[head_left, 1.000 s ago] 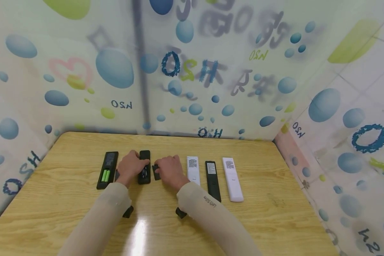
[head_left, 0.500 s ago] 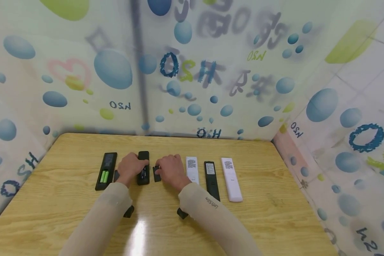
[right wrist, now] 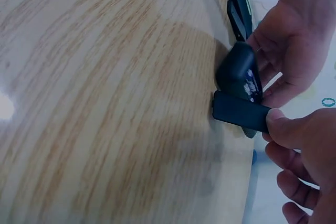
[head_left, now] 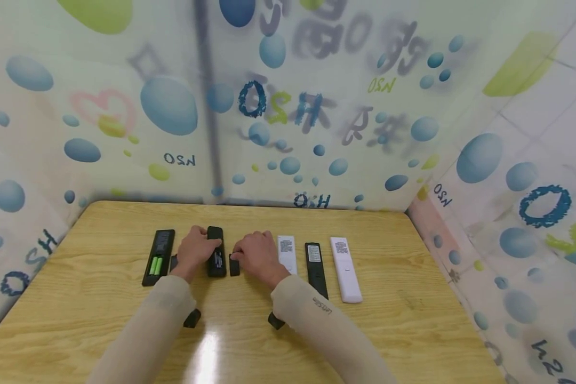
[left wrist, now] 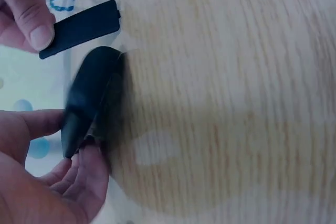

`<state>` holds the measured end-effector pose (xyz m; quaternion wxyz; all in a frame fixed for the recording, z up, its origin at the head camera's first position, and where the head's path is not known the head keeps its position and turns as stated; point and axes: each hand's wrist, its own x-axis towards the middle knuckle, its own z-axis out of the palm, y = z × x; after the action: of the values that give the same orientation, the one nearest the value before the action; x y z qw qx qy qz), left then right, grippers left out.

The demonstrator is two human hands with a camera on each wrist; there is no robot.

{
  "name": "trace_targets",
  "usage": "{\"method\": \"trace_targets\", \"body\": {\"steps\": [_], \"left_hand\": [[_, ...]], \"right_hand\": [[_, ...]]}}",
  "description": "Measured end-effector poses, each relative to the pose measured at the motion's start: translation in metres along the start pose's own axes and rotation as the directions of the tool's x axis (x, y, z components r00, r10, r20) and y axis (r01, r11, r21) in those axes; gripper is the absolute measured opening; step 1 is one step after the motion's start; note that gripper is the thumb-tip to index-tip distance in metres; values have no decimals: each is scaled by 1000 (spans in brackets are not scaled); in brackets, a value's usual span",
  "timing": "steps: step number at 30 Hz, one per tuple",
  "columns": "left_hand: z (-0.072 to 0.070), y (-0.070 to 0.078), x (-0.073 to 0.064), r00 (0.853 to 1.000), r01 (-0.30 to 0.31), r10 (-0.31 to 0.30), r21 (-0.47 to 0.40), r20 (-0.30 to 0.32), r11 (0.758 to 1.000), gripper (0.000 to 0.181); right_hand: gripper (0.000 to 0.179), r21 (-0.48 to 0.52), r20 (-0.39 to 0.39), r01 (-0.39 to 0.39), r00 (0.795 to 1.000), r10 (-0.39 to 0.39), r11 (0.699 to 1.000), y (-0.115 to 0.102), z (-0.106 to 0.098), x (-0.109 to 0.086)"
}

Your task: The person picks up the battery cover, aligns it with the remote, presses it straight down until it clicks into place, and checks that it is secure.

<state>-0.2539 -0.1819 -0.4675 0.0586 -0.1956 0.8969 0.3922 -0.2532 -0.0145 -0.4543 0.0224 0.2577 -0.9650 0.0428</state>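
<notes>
My left hand [head_left: 195,250] grips a black remote control [head_left: 216,261] lying back up on the table, thumb on one side and fingers on the other in the left wrist view. Dark battery slots with faint markings show on its back. Just to the right of it, my right hand [head_left: 258,253] pinches a thin black battery cover [right wrist: 240,111] by one end. The cover's free end has a small tab and points away from the fingers. A gap between cover and remote shows in the head view.
Left of my hands lies an uncovered black remote [head_left: 158,258] with two green batteries [head_left: 156,265]; a dark piece [head_left: 174,262] beside it is partly hidden. Rightward lie a white remote [head_left: 287,253], a black remote [head_left: 316,269] and another white remote [head_left: 346,269]. Patterned walls enclose the wooden table [head_left: 403,330].
The battery cover in my right hand has turned straighter and shifted slightly toward me. My left hand stays on the black remote. The head view has drifted a little.
</notes>
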Motion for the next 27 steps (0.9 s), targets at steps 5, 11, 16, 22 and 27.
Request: {"method": "trace_targets", "body": {"steps": [5, 11, 16, 22, 27], "left_hand": [[-6, -1, -3, 998, -45, 50, -108, 43, 993, 58], [-14, 1, -5, 993, -101, 109, -153, 40, 983, 59], [-17, 5, -9, 989, -131, 142, -171, 49, 976, 59], [-8, 10, -16, 982, -151, 170, -207, 80, 967, 57], [3, 16, -22, 972, -153, 195, -275, 131, 949, 56]], "right_hand": [[17, 23, -24, 8, 1000, -8, 1000, 3, -7, -5], [18, 14, -52, 26, 998, -25, 1000, 6, -18, -11], [20, 6, -59, 30, 998, -29, 1000, 10, -24, -15], [20, 13, -53, 11, 999, -10, 1000, 18, -29, -22], [20, 3, -49, -11, 999, 11, 1000, 29, -30, -30]]}}
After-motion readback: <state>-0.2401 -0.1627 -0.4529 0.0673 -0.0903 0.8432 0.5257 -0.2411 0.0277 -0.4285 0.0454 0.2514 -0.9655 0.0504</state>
